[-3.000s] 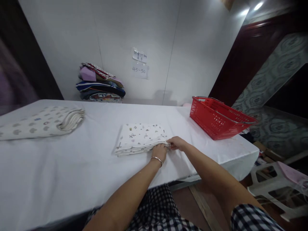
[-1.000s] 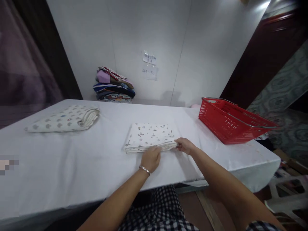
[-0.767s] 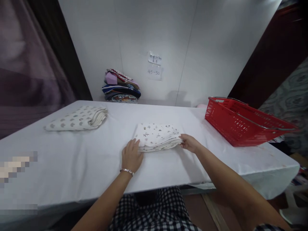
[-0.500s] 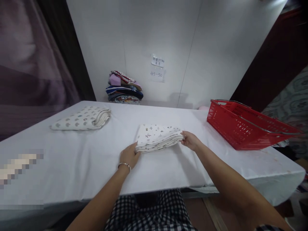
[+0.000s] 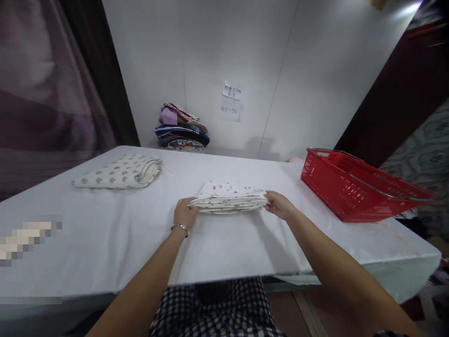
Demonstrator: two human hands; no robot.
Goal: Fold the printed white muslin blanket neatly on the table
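A folded white cloth (image 5: 229,199) with small printed motifs is held between my two hands over the middle of the table. Its layered folded edges face me, and the near side is lifted. My left hand (image 5: 185,214), with a silver bracelet at the wrist, grips the near left corner. On the other end, my right hand (image 5: 277,204) pinches the right corner, thumb on top. Farther left lies another folded white cloth (image 5: 121,172) with grey prints, touched by neither hand.
A red plastic basket (image 5: 358,187) with metal handles stands on the right of the white-covered table (image 5: 224,252). At the back, a stack of folded fabrics (image 5: 182,128) sits against the wall. Two paper notes (image 5: 230,100) are stuck on the wall.
My left hand has risen with its corner of the cloth and shifted slightly left. The near edge is now higher and more level. My right hand keeps its hold in nearly the same place.
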